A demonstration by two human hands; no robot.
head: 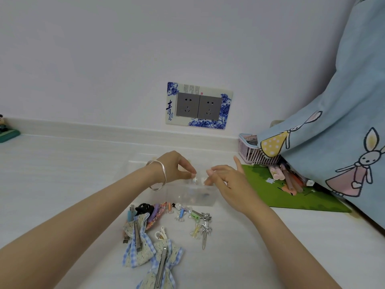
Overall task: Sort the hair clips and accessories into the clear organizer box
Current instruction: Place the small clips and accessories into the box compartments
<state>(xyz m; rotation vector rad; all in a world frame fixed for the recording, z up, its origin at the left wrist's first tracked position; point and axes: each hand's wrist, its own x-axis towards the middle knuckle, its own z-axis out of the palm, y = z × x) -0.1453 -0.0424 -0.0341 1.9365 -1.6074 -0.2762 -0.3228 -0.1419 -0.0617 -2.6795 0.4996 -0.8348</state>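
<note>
Both hands meet over the clear organizer box [193, 195], which sits on the white counter [62, 174] at the centre of the view. The left hand [177, 166], a silver bangle [159, 176] on its wrist, pinches a tiny pale clip [194, 180] between thumb and fingertips, the other fingers curled. It hangs just above the box's near rim, likely so the clip can drop straight into a compartment; which one cannot be told through the clear plastic. The right hand [224, 178] is loosely open, fingers spread, its tips by a second small white piece [203, 180] at the rim; whether it grips that piece cannot be told.

The unsorted pile of clips [166, 222] lies at 6 o'clock from the box, close enough for short reaches: two checked lace bow clips [137, 243] nearest the person, a black claw clip [143, 207], small coloured clips and a silver sword-shaped pin [205, 232]. Most of the sorting seems yet to do.

At 3 o'clock lie a green mat [291, 197], pens [287, 178] and a pink basket [254, 153].
</note>
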